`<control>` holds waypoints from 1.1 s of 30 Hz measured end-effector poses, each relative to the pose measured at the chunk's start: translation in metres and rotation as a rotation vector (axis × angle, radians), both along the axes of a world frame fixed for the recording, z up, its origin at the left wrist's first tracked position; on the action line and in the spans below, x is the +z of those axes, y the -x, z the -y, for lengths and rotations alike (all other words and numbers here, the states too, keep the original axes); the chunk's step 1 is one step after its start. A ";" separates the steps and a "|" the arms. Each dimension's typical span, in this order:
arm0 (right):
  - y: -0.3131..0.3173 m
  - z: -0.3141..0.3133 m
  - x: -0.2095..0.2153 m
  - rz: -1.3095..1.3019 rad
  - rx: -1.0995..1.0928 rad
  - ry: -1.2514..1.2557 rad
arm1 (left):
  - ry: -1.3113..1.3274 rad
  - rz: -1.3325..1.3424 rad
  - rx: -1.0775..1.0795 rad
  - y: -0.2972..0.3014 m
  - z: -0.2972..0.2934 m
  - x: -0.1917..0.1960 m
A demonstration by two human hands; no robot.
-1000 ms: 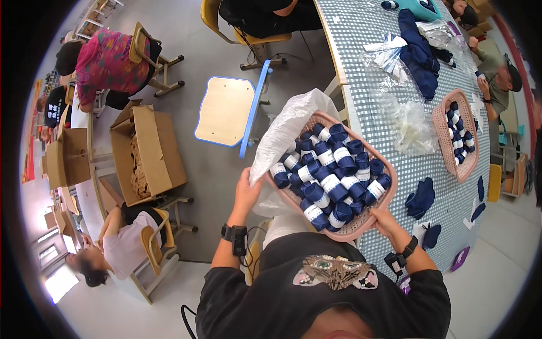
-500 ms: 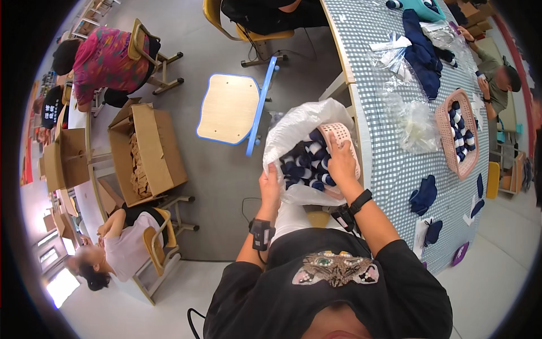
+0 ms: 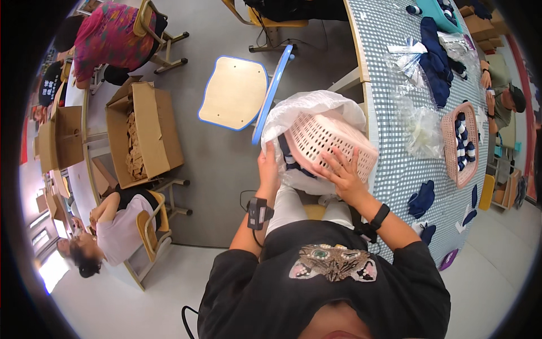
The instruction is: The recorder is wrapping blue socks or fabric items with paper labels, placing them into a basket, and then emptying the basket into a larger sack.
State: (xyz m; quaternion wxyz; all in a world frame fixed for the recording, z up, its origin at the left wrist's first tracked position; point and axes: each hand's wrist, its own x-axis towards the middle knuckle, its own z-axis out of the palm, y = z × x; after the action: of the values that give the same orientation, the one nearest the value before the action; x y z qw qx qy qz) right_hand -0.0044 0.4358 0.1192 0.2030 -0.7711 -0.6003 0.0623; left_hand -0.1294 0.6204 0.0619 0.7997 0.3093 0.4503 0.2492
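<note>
A pink plastic basket [image 3: 327, 141] is tipped upside down inside the mouth of a white plastic bag [image 3: 305, 110] in front of me. My right hand [image 3: 341, 175] lies spread on the basket's underside. My left hand [image 3: 268, 169] grips the bag's near left edge. Dark blue rolled socks [image 3: 291, 158] show inside the bag under the basket's rim.
A checked table [image 3: 389, 164] runs along my right, with loose navy socks [image 3: 422, 199], clear bags [image 3: 420, 127], and a second pink basket [image 3: 458, 144] of socks. A blue-edged chair [image 3: 234, 93] and open cardboard box [image 3: 141, 133] stand left. Other people sit around.
The basket was upright and full of socks a second ago. It has been tilted over into the white bag, and the socks have dropped in. My right hand moved onto its underside.
</note>
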 end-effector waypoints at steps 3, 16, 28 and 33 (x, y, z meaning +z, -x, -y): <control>-0.016 -0.001 0.019 -0.047 -0.074 -0.080 | 0.060 -0.014 0.029 -0.007 -0.008 0.005; -0.026 0.046 0.082 -0.252 -0.369 -0.309 | -0.025 -0.058 -0.004 -0.002 -0.018 -0.009; -0.033 0.227 0.154 -0.804 -1.177 -0.824 | -0.150 -0.086 -0.002 -0.006 -0.025 -0.015; -0.025 0.374 0.187 -1.288 -1.423 -1.399 | -0.253 -0.105 -0.088 -0.011 -0.031 -0.007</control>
State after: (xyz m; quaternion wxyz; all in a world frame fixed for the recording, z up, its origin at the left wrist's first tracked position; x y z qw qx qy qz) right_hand 0.0201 0.0614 0.3064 0.8336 -0.4798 0.2720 -0.0296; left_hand -0.1187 0.6512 0.0553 0.7398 0.4398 0.4423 0.2523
